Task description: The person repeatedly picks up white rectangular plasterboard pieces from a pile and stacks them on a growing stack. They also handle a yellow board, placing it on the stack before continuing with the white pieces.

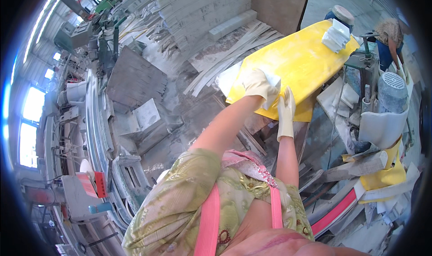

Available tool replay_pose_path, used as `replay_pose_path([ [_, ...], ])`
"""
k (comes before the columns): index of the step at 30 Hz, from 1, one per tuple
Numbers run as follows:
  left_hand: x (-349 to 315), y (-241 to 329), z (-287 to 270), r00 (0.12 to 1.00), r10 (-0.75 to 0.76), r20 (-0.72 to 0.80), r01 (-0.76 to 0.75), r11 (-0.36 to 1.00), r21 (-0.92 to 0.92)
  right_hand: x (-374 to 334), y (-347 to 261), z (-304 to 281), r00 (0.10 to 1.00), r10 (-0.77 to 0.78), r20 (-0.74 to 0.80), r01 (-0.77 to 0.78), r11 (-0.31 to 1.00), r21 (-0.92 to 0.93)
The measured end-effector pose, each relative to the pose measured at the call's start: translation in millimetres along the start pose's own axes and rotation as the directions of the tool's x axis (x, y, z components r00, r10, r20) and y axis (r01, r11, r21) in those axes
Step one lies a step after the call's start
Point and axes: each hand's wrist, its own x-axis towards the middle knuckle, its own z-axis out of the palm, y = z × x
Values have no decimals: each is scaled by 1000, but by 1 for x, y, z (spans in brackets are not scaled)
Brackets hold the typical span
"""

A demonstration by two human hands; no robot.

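Cream-coloured gloves cover both hands. At the near end of a board or table covered with a yellow sheet (299, 53), my left hand (257, 83) is closed round a small white block (272, 81); its exact kind is unclear. Just to the right, my right hand (286, 108) has its fingers stretched out, lying against the yellow sheet's near edge. A stack of white blocks (336, 36) rests at the far right end of the sheet. Another white piece (228, 78) shows beside the sheet's left edge.
Long white strips (234, 49) lie on the floor, before a tall stack of pale slabs (202, 13). A brown board (281, 6) stands behind. Machinery (96, 116) runs along the left. At right are a grey motor (390, 91) and another person (389, 40), bending over.
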Motion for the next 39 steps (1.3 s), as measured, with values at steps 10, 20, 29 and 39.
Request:
replay_pose_path([
  [10, 44, -152, -37, 885, 303, 355, 345, 85, -935, -20, -82, 130, 970, 228, 79, -239, 954, 180],
  [20, 122, -403, -164, 962, -74, 262, 237, -249, -939, 3, -46, 436, 820, 293, 492, -398, 909, 122],
  [29, 153, -527, -249, 920, -382, 85, 20, -173, -985, 28, 3, 610, 277, 407, 871, -602, 780, -173],
  [39, 271, -521, -255, 931, -344, 119, 167, 115, -979, 108, 59, 648, 341, 170, 925, -741, 654, 153],
])
